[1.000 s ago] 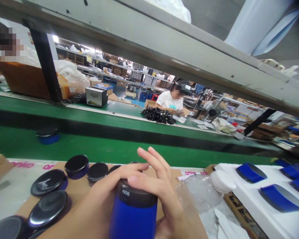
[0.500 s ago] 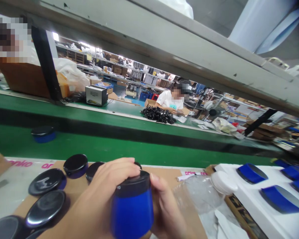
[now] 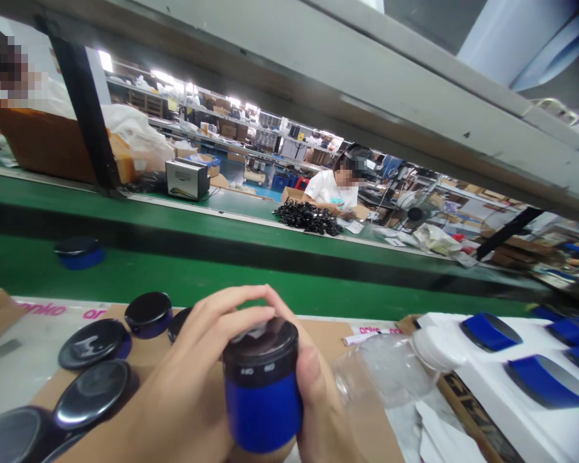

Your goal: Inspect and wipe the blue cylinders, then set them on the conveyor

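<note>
**Two-handed hold on blue-and-black canister (image 3: 263,411)**

Left: black-topped units (image 3: 148,314) grouped on cardboard (image 3: 149,363). Left hand (image 3: 195,366) curls round canister's left side, fingers reaching its black top. Canister centre, roughly upright between palms; can't tell if base touches anything. Right hand (image 3: 325,405) grasps right side, thumb alongside. Right: clear bottle (image 3: 386,373), then white foam tray (image 3: 485,370) with blue parts (image 3: 535,382). Step, judged: handling canister. Next move calls for firm grip both sides.
</note>
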The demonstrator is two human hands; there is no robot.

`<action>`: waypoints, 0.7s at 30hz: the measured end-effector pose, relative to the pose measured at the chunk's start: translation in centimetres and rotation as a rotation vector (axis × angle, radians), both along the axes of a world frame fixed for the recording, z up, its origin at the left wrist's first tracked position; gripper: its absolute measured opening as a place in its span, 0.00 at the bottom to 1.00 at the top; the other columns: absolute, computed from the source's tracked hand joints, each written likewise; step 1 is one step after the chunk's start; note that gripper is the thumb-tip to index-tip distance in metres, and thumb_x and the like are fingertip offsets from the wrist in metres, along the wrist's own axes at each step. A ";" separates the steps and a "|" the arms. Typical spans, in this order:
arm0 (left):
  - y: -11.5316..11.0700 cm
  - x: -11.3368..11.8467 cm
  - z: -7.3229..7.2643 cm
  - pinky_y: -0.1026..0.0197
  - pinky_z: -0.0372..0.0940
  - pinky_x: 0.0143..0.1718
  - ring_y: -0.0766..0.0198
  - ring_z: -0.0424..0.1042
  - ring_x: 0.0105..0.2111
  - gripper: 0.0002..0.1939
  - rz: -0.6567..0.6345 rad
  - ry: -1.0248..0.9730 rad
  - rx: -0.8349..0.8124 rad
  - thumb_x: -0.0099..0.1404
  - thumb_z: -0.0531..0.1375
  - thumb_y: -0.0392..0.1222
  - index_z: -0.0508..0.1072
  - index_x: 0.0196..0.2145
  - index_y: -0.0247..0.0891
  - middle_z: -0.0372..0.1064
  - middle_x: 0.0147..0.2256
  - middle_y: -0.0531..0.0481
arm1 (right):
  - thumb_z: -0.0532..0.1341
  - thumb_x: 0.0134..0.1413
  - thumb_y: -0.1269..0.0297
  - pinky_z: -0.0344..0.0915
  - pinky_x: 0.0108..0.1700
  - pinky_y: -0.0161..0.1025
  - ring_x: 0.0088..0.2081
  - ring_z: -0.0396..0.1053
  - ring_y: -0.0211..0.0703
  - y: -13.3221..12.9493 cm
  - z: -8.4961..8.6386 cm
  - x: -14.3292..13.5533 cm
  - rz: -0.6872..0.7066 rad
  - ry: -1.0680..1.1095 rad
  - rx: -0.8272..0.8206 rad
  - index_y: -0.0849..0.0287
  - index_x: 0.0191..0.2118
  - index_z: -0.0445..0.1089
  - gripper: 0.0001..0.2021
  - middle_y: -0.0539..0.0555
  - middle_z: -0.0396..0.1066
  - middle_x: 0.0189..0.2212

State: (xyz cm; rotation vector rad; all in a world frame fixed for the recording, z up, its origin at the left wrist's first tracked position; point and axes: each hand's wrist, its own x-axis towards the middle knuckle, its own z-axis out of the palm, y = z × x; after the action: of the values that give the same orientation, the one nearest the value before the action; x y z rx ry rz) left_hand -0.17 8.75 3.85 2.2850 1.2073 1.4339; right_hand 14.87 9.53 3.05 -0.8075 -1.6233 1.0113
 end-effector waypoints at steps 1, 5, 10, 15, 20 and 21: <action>0.0 -0.1 -0.1 0.65 0.59 0.60 0.62 0.65 0.58 0.25 0.027 0.004 0.026 0.67 0.57 0.35 0.61 0.59 0.52 0.64 0.57 0.53 | 0.49 0.66 0.36 0.70 0.60 0.46 0.61 0.71 0.52 -0.1 0.3 0.4 0.017 0.018 -0.014 0.50 0.71 0.54 0.36 0.56 0.68 0.63; -0.1 -0.1 -0.5 0.66 0.64 0.57 0.63 0.71 0.51 0.24 -0.070 -0.176 -0.041 0.66 0.58 0.35 0.66 0.56 0.57 0.71 0.52 0.58 | 0.52 0.56 0.27 0.62 0.64 0.45 0.61 0.68 0.55 -1.2 2.4 2.4 0.091 0.033 -0.073 0.45 0.71 0.52 0.43 0.54 0.67 0.62; -0.1 0.3 0.6 0.76 0.69 0.48 0.68 0.77 0.48 0.20 -0.224 -0.568 -0.436 0.59 0.71 0.42 0.76 0.46 0.64 0.77 0.49 0.66 | 0.54 0.62 0.34 0.60 0.63 0.35 0.70 0.55 0.47 -1.8 3.8 4.0 0.120 -0.071 -0.172 0.28 0.67 0.55 0.29 0.37 0.59 0.67; -0.1 1.2 2.2 0.77 0.72 0.41 0.67 0.79 0.41 0.12 -0.176 -0.846 -0.708 0.53 0.74 0.44 0.83 0.36 0.57 0.81 0.42 0.63 | 0.57 0.63 0.39 0.75 0.41 0.36 0.55 0.72 0.50 0.0 2.6 3.5 0.064 -0.119 -0.256 0.34 0.67 0.59 0.29 0.49 0.68 0.61; 0.0 1.5 2.5 0.76 0.72 0.39 0.68 0.79 0.39 0.19 -0.211 -0.857 -0.727 0.48 0.77 0.38 0.82 0.37 0.55 0.80 0.42 0.62 | 0.50 0.71 0.47 0.75 0.37 0.35 0.48 0.76 0.45 0.1 3.9 3.4 -0.042 -0.130 -0.433 0.45 0.67 0.63 0.24 0.55 0.76 0.48; 0.0 1.5 2.5 0.74 0.73 0.40 0.66 0.79 0.39 0.22 -0.226 -0.851 -0.729 0.44 0.78 0.36 0.82 0.37 0.55 0.80 0.43 0.62 | 0.50 0.71 0.48 0.75 0.40 0.36 0.47 0.76 0.45 -0.2 4.3 3.5 -0.027 -0.135 -0.448 0.46 0.67 0.62 0.24 0.55 0.76 0.49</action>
State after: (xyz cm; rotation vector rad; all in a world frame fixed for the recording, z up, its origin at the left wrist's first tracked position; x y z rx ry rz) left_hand 1.29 8.74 6.34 1.0953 0.9168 1.3343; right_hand 18.38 9.33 7.34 -1.2140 -1.5102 1.3493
